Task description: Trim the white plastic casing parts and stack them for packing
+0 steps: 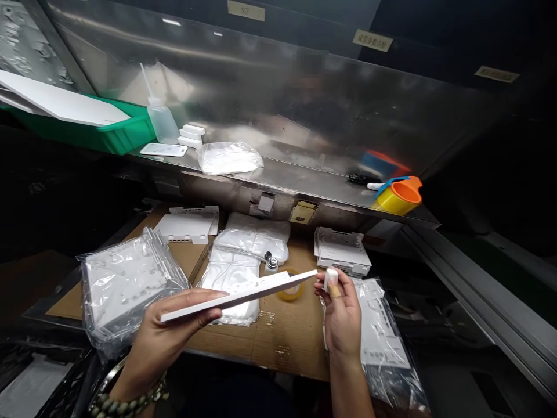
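Observation:
A flat white plastic panel [243, 295] is tilted above the table, nearly edge-on to me. Its left end is pinched between the thumb and fingers of my left hand [174, 319]. Close to the panel's right tip, my right hand [342, 313] is closed around a small white block [331, 280], perhaps an eraser or folded wipe. A tan strip shows on the right thumb. Behind the panel lie stacked clear plastic bags [232, 267], a roll of yellow tape [290, 293] and a small round metal-topped object [272, 265].
Bagged white panels lie at left [126, 284] and right [383, 331]. Loose white panels stack behind, at left [185, 225] and right [342, 249]. On the metal shelf are a green bin [126, 136], a squeeze bottle [163, 121], and a yellow-orange tape roll [398, 196].

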Available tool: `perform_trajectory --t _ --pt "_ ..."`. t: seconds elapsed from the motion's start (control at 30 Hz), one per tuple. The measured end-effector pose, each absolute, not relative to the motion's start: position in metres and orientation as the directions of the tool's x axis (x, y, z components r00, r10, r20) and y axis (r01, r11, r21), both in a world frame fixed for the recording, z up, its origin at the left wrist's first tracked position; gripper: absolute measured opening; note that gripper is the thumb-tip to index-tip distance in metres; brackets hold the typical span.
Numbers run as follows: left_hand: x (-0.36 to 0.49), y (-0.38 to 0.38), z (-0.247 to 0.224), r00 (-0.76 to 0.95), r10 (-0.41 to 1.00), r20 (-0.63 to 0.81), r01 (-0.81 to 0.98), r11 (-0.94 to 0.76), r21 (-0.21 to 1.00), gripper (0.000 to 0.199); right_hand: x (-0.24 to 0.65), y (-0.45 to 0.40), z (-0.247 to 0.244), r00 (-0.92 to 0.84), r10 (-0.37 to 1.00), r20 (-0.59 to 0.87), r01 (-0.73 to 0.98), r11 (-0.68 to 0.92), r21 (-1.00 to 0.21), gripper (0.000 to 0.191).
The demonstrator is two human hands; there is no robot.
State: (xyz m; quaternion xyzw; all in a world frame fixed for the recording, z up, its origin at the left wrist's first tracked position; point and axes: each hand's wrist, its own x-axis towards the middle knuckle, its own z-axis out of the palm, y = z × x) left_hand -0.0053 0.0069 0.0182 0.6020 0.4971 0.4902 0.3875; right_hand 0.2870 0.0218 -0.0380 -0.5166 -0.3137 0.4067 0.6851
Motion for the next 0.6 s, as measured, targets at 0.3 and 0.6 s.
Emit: perform_trajectory --t 0.3,0.6 --pt "-0.004 0.003 0.017 -0.017 0.975 0.219 0.204 -0.211 0.956 0.011 0.281 0.013 -0.027 0.448 0.893 0.049 -0.205 0.156 -0.966 0.025" --pt "-0.018 -0.006 0.001 -0.309 0.94 0.145 0.316 -0.042 0.948 0.028 0.277 0.077 -0.096 0.251 0.939 0.236 0.419 0.115 -0.901 0.029"
